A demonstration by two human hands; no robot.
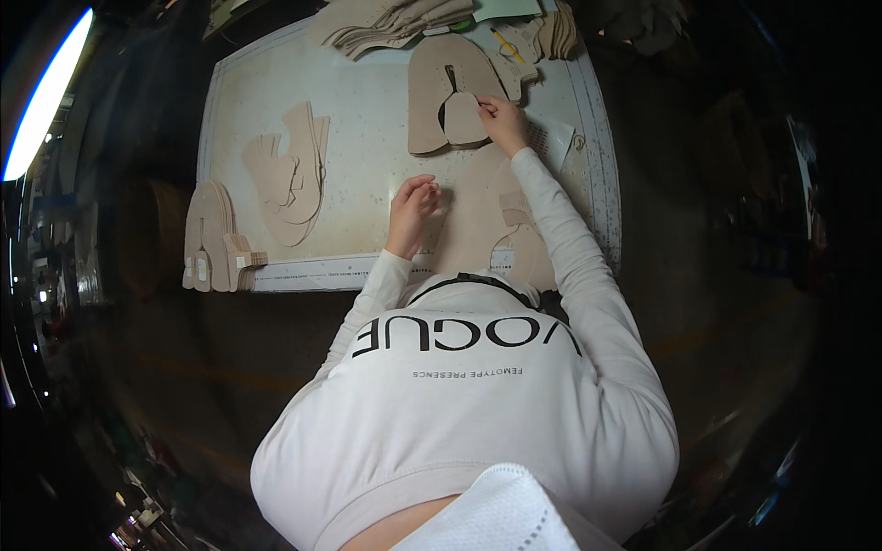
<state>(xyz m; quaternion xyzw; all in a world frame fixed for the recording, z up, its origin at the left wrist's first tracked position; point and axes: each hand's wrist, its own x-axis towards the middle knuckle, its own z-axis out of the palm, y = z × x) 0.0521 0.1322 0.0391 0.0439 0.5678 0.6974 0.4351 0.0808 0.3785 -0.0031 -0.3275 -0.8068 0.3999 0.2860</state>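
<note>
My right hand (pixel 503 124) pinches the edge of a small rounded beige cut piece (pixel 464 119). This piece lies over the lower right of a larger arched stack of beige cut pieces (pixel 427 101), which has a dark slot in its middle. Closer to me and to the left, my left hand (pixel 415 213) hovers by the table with its fingers loosely bent and apart, nothing in them. Beside it, a large beige sheet (pixel 473 207) spreads below my right forearm. Whether the pieces are leather or cloth, I cannot tell.
The pale table (pixel 367 101) carries loose curved beige pieces (pixel 285 179) at left and labelled stacks (pixel 211 230) at the near left corner. Another pile (pixel 395 23) sits at the far edge, near a yellow tool (pixel 507 44). A printed sheet (pixel 556 138) lies right of my right hand.
</note>
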